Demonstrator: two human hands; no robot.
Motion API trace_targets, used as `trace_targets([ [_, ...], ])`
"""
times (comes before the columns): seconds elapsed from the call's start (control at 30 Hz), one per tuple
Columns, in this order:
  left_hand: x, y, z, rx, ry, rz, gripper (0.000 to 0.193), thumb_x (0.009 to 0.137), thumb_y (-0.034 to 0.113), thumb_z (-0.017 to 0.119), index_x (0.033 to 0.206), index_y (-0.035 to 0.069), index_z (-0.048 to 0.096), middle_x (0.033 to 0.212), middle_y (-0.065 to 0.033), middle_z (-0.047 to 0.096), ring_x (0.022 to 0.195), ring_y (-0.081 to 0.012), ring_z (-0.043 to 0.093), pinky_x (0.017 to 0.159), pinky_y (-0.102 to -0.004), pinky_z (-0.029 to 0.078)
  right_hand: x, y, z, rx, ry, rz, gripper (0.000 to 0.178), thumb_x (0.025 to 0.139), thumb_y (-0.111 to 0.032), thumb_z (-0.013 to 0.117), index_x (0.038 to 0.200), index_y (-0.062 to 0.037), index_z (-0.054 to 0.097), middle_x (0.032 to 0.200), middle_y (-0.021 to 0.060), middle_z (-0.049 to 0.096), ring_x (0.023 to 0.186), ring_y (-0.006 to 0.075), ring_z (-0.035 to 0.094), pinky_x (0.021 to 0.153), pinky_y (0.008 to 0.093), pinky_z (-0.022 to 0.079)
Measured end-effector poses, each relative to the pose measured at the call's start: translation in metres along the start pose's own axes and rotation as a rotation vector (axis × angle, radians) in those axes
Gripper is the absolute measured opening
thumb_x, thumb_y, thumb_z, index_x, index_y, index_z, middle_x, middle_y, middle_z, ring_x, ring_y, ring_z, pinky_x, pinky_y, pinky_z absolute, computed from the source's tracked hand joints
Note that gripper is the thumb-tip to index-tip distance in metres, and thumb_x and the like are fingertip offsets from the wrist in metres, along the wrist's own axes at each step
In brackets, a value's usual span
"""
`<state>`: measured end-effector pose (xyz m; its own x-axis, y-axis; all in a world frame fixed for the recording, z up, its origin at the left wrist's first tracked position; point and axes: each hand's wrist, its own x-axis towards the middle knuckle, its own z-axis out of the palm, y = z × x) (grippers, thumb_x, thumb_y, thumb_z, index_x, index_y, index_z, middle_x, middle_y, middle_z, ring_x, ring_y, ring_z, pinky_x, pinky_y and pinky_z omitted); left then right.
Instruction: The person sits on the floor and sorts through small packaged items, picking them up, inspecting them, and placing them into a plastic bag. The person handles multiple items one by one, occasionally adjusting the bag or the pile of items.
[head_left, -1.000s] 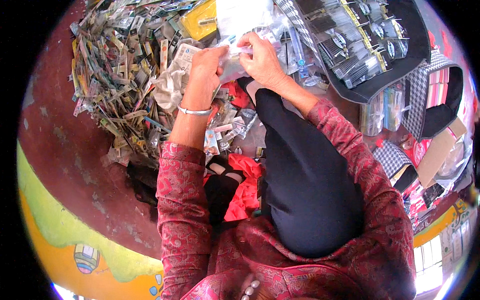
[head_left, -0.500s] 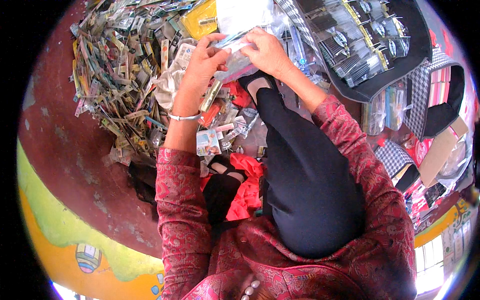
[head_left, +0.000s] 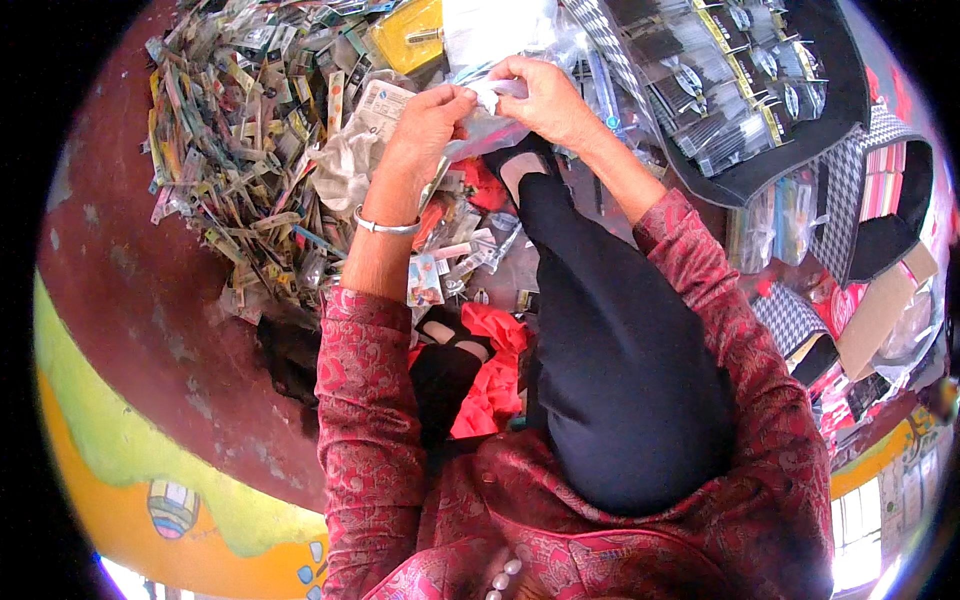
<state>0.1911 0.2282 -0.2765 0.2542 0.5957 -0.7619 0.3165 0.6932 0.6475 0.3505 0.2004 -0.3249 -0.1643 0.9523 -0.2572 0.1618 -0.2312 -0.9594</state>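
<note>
At the top centre, both hands pinch a transparent plastic bag (head_left: 480, 135) with a whitish bunched part between the fingers. My left hand (head_left: 428, 122) is closed on its left side, thumb and forefinger pressed together. My right hand (head_left: 545, 98) grips the bag from the right, fingers curled. The fingertips of the two hands nearly meet. What the bag contains cannot be made out. Beneath my left wrist lie small packets and printed cards (head_left: 425, 280), partly hidden by the arm.
A large heap of thin packaged items (head_left: 250, 150) spreads at the left. Crumpled white cloth (head_left: 345, 175) and a yellow tray (head_left: 408, 35) border it. Right of my hands stands a black box (head_left: 740, 185) of packaged goods. Checkered boxes (head_left: 835, 200) sit farther right. Red cloth (head_left: 495, 385) lies near my feet.
My left hand has moved right and down, bringing its fingertips close to those of my right hand. The bag is now more bunched between them.
</note>
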Motion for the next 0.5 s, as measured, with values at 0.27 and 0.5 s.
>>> trace_targets([
  [0.27, -0.002, 0.001, -0.027, -0.093, -0.073, 0.107, 0.024, 0.081, 0.005, 0.044, 0.101, 0.0, 0.055, 0.083, -0.0032, 0.054, 0.073, -0.0106, 0.05, 0.068, -0.0233, 0.044, -0.002, -0.006, 0.003, 0.182, 0.04, -0.1, 0.016, 0.076, -0.004, 0.054, 0.089, -0.0033, 0.062, 0.079, 0.0001, 0.059, 0.073, 0.0069, 0.051, 0.067, 0.0207, 0.042],
  [0.5, -0.006, 0.015, -0.027, 0.624, -0.001, 0.46, 0.026, 0.071, -0.003, 0.052, 0.097, -0.001, 0.056, 0.078, -0.0056, 0.058, 0.072, -0.0119, 0.055, 0.065, -0.0239, 0.046, -0.002, -0.008, 0.003, 0.264, -0.007, -0.055, 0.018, 0.075, 0.0, 0.051, 0.088, -0.0035, 0.062, 0.083, -0.0009, 0.059, 0.074, 0.0056, 0.05, 0.067, 0.0191, 0.041],
])
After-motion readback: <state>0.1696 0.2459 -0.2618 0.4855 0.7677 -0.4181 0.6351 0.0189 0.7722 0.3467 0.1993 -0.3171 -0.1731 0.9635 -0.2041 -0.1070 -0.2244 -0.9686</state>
